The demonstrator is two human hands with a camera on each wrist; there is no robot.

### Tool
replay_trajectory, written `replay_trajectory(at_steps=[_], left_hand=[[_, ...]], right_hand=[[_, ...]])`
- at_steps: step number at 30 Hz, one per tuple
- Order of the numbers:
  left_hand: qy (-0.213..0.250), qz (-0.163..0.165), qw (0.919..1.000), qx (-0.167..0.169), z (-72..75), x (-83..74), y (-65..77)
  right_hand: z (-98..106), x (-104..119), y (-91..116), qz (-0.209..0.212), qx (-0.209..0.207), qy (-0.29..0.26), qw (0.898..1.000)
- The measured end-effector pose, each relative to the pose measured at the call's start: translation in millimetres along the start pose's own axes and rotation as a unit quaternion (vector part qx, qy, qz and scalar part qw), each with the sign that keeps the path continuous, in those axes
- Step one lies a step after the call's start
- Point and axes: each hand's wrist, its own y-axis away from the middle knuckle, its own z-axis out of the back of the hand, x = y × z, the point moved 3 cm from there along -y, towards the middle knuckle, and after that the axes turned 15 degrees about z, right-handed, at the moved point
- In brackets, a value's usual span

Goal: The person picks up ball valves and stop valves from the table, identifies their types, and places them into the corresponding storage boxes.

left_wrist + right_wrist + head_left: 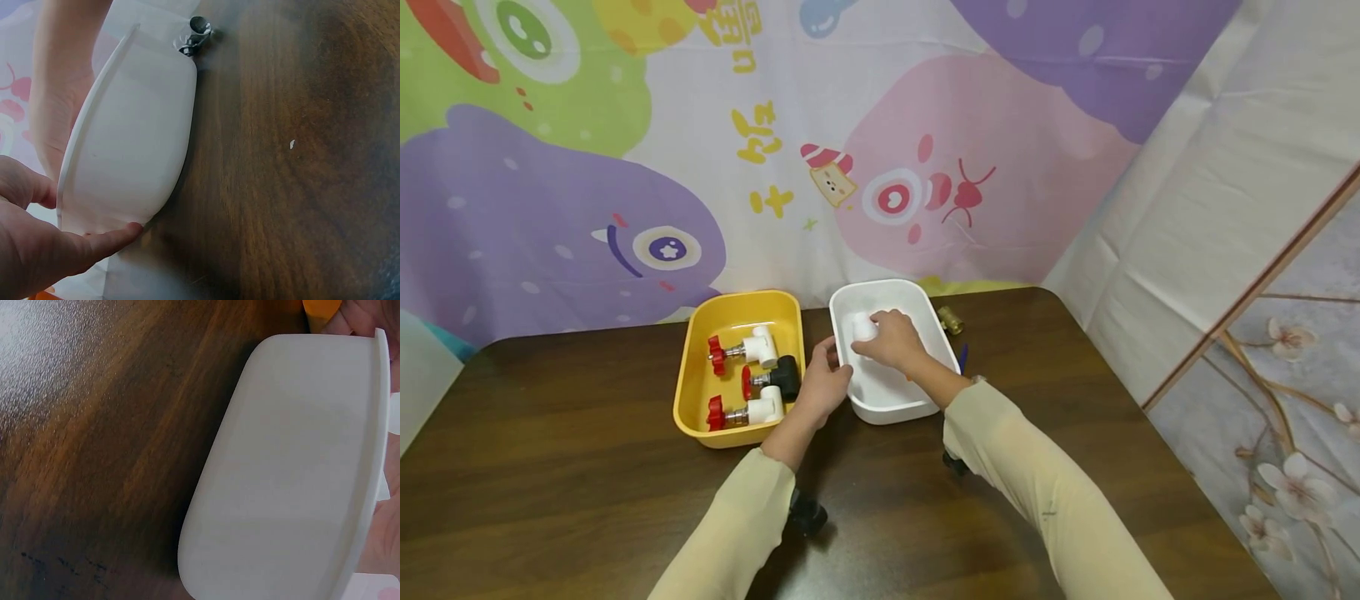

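Note:
My left hand [825,385] grips the left wall of a white plastic tray [887,408]. In the left wrist view its thumb is over the rim and a finger [115,242] lies along the outer wall. Inside the tray, my right hand [897,340] holds a white plastic pipe fitting [863,327], whose far part shows past the fingers. The right wrist view is mostly taken up by the tray's outer side [294,456], and the hand is largely hidden behind the rim there.
Left of the white tray stands a yellow tray [688,367] with white valves [760,346] and a black valve [786,377], all with red handles. A brass fitting [950,320] and a blue piece [964,357] lie right of the white tray. A patterned curtain [790,250] hangs behind the table.

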Motion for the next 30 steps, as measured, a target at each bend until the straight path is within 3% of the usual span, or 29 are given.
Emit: replay_trajectory(at_steps=[30], left_hand=[[0.011, -0.001, 0.9999, -0.011, -0.7, 0.7, -2.0]], right_hand=[[-13, -1, -6, -0.012, -0.005, 0.005, 1.0]])
